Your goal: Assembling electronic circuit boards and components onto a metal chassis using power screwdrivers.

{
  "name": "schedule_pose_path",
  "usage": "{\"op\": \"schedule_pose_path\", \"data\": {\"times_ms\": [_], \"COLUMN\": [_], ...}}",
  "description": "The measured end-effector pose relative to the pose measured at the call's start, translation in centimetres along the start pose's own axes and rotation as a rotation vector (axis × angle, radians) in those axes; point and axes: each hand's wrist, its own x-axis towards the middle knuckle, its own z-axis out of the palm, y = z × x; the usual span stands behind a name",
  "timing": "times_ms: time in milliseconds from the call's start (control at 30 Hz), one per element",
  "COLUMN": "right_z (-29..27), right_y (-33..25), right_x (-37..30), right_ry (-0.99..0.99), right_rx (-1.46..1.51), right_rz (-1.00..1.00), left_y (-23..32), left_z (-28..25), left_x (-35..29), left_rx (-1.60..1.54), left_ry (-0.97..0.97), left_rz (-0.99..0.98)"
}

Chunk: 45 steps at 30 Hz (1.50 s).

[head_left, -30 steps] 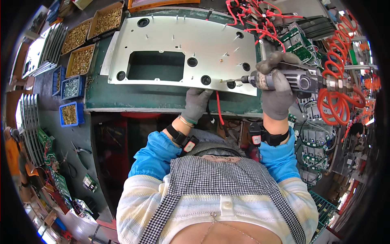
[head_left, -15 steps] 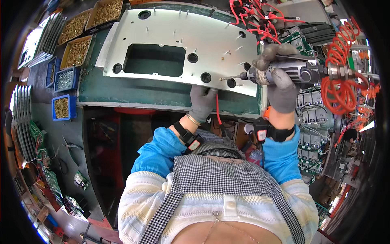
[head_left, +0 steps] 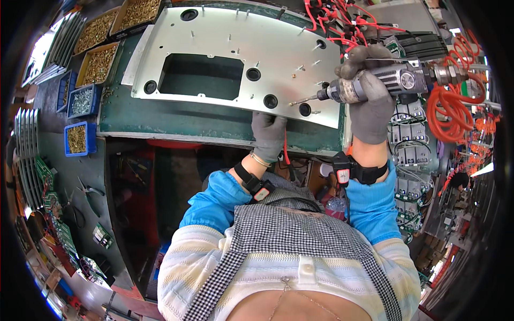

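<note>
My right hand (head_left: 369, 96), in a grey glove, is closed around a pneumatic screwdriver (head_left: 393, 80) that lies nearly level. Its bit points left, and the tip meets the panel near the front edge, beside a black rubber grommet (head_left: 270, 101). The silver metal panel (head_left: 214, 43) has a large rectangular cutout, several standing studs and black grommets. At the panel's front edge my gloved left hand (head_left: 269, 134) grips the rim; its fingertips are partly hidden beneath the sheet.
Open boxes of brass fasteners (head_left: 97, 65) and blue bins of small screws (head_left: 83, 101) stand at the left. Pliers (head_left: 90, 188) lie on the side bench. A coiled red air hose (head_left: 452, 112) hangs at the right. Red cables (head_left: 342, 27) are heaped behind the panel.
The screwdriver's rear end has swung slightly away and to the right, with my right hand following. The bit tip stays at nearly the same spot. My left hand keeps its hold.
</note>
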Motion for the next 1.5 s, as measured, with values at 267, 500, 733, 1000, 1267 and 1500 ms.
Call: {"op": "schedule_pose_path", "data": {"times_ms": [267, 500, 733, 1000, 1267, 1500], "right_z": [0.1, 0.4, 1.9, 1.8, 2.6, 3.5], "right_y": [0.1, 0.2, -0.3, 0.0, -0.5, -0.4], "right_x": [-0.3, 1.2, -0.8, 0.7, 0.2, -0.3], "right_ry": [0.034, 0.123, 0.000, -0.015, -0.064, -0.116], "right_rx": [0.018, -0.022, 0.038, 0.017, -0.027, -0.123], "right_rz": [-0.001, 0.055, -0.030, -0.050, 0.023, 0.041], "left_y": [2.7, 5.0, 4.7, 4.3, 4.9, 4.6], "left_z": [-0.8, -2.8, -2.8, -3.2, -3.0, -3.2], "left_x": [-0.5, -0.2, -0.2, -0.1, 0.0, 0.2], "left_rx": [-0.040, -0.380, -0.282, -0.358, -0.153, -0.250], "left_ry": [-0.089, -0.229, -0.300, -0.367, -0.331, -0.343], "left_rz": [-0.222, -0.708, -0.487, -0.573, -0.499, -0.482]}}
